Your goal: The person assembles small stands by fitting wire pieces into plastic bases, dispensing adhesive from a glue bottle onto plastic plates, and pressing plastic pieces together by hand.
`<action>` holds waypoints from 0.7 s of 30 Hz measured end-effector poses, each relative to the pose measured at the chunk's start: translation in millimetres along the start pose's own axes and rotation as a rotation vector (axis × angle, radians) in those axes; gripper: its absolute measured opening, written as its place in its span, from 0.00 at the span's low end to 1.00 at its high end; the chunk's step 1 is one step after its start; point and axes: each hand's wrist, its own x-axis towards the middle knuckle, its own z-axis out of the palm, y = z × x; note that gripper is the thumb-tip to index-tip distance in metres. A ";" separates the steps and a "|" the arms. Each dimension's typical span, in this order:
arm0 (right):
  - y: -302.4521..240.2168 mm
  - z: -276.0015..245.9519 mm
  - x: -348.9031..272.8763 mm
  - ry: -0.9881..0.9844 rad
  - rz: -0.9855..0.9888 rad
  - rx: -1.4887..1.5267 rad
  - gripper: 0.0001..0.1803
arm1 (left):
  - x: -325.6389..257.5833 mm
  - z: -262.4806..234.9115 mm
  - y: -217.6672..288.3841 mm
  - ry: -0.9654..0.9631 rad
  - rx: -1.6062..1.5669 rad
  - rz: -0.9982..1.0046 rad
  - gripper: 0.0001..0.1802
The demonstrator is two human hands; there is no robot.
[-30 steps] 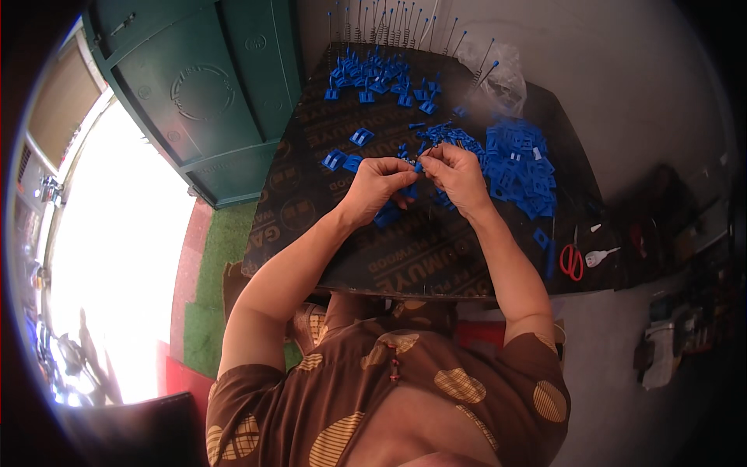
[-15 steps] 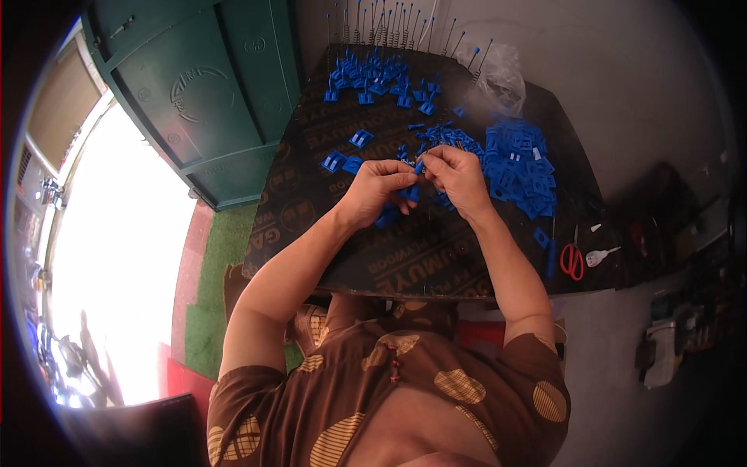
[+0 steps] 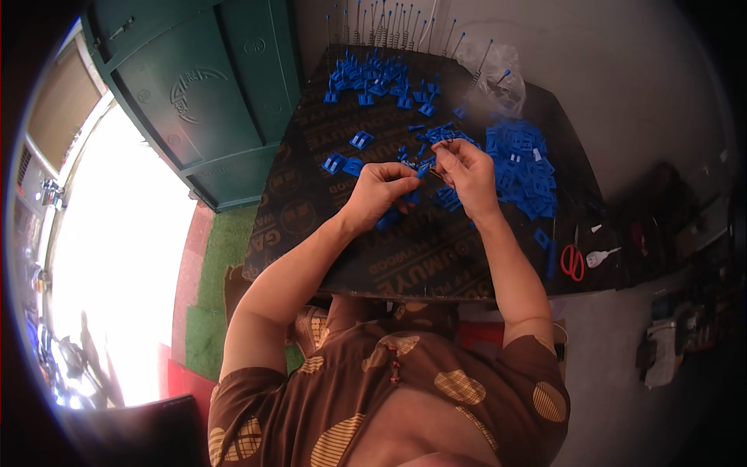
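My left hand [image 3: 379,193] is closed, with thumb and forefinger pinching a small pointed blue plastic piece [image 3: 423,169] over the middle of the table. To its right, my right hand [image 3: 468,173] is closed on a thin dark wire [image 3: 445,143], whose curled end shows above the fingertips. The hands are slightly apart, and the right fingers hide much of the wire. Small blue plastic parts [image 3: 437,134] lie heaped just beyond my fingers. Flat blue square plates [image 3: 520,167] make a large pile to the right of my right hand.
Assembled blue pieces [image 3: 373,74] crowd the far left of the dark table [image 3: 366,261]. Blue-tipped spring wires [image 3: 389,31] stand along the far edge, near a clear plastic bag [image 3: 502,86]. Loose blue plates [image 3: 334,162] lie left; red-handled scissors [image 3: 573,262] lie near right.
My right hand has shifted slightly right and turned, and the curled wire now shows above its fingers. A blue tip has appeared in front of the plastic bag. My left hand stays almost in place.
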 end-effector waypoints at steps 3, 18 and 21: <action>-1.0 1.5 0.9 -0.008 -0.025 0.018 0.08 | -0.5 -0.6 -1.5 -0.001 0.030 0.011 0.07; 29.2 1.6 106.6 0.039 -0.125 -0.245 0.09 | 2.0 1.0 -1.8 0.443 0.565 0.420 0.18; 53.8 4.4 139.9 0.071 -0.139 -0.317 0.10 | -2.1 7.0 3.1 0.430 0.616 0.483 0.16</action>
